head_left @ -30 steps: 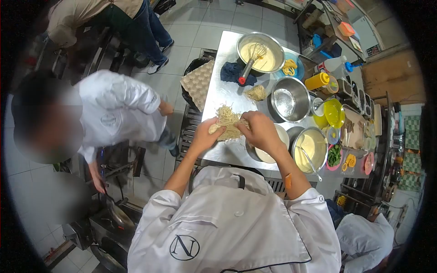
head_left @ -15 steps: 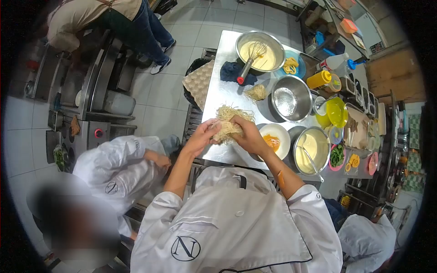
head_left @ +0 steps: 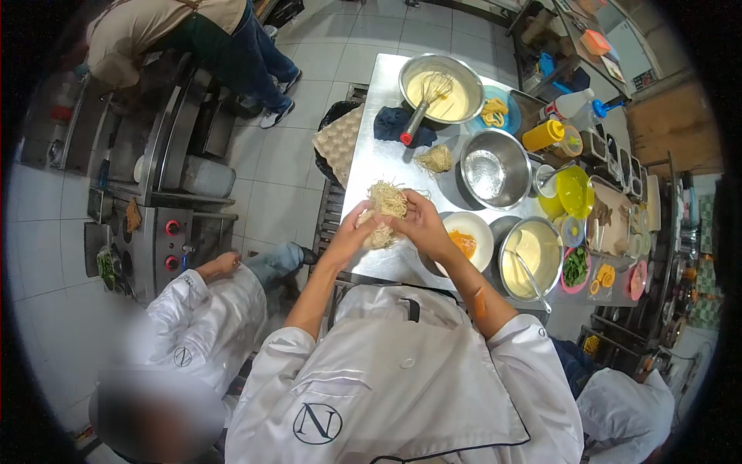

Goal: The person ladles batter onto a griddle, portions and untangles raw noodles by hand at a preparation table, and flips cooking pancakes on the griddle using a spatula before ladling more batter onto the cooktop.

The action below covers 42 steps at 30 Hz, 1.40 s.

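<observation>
A bundle of thin pale dry noodles [head_left: 387, 199] is held between both hands above the steel table [head_left: 366, 172]. My left hand [head_left: 349, 234] grips its left side, fingers bent around it. From the right, my right hand [head_left: 420, 222] closes on the same bundle, thumb toward the middle. More pale strands show below the thumbs. A smaller noodle nest [head_left: 435, 158] lies on the table beyond my right hand. Close to that hand stands a white bowl [head_left: 481, 229] with an orange, egg-like mixture [head_left: 464, 243] in it.
Farther back is a bowl of cream-coloured batter [head_left: 457, 104] with a whisk [head_left: 427, 104]. An empty steel bowl [head_left: 495, 169] and a batter bowl with a spoon [head_left: 529, 255] line the right. A co-worker [head_left: 209, 317] stands close on my left; another person [head_left: 185, 39] bends over the stove.
My hands have shifted their grip, and the noodle bundle now stands more upright between them. The co-worker on my left has moved, with the arm now reaching toward the stove.
</observation>
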### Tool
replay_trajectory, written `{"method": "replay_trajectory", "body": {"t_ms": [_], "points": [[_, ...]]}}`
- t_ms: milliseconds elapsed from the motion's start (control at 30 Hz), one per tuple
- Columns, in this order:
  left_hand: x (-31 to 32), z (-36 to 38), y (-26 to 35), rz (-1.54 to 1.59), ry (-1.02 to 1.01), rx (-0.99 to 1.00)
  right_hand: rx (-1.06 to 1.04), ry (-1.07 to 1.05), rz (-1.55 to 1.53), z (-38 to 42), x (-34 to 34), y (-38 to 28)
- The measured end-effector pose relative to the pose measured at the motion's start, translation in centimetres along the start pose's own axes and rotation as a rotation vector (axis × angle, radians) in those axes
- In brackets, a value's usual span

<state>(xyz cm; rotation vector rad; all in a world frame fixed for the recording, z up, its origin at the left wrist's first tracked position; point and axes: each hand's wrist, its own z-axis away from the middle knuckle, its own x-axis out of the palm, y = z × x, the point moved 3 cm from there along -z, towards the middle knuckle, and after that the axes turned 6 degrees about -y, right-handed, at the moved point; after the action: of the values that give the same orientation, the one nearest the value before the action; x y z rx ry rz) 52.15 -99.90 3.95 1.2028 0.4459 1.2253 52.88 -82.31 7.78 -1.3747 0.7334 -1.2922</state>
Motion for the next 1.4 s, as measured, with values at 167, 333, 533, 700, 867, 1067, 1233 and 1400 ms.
{"method": "replay_trajectory", "body": {"t_ms": [167,333,533,700,867,1067,1233,1400], "points": [[-0.9,-0.7,0.3,-0.253,0.085,-0.246,-0.015,0.13,-0.126,0.2,0.3,0.7],[-0.7,0.1,-0.4,-0.005,0.041,-0.332,-0.066,0.171,0.198,-0.2,-0.2,-0.2],[-1.0,0.7,1.5,-0.173,-0.171,-0.143,-0.021,0.005,0.73,-0.6,-2.8,-0.1],[-3.4,-0.5,-0.3,-0.188,-0.127,-0.161,-0.017,0.2,0.372,-1.2,-2.3,-0.2],[-3.0,-0.4,-0.7,0.133,-0.073,0.016,0.006,-0.013,0.688,-1.2,-2.1,-0.1],[-5.9,-1.0,-2.9,-0.138,-0.057,0.05,0.264,0.119,0.186,-1.2,-2.5,-1.9],[-2.4,-0.9,-0.8,-0.482,-0.061,0.296,-0.015,0.052,0.42,-1.7,-1.6,-1.0],[-3.8,-1.6,-1.6,-0.533,-0.097,-0.028,-0.08,0.128,0.587,-1.6,-1.2,-3.3]]}}
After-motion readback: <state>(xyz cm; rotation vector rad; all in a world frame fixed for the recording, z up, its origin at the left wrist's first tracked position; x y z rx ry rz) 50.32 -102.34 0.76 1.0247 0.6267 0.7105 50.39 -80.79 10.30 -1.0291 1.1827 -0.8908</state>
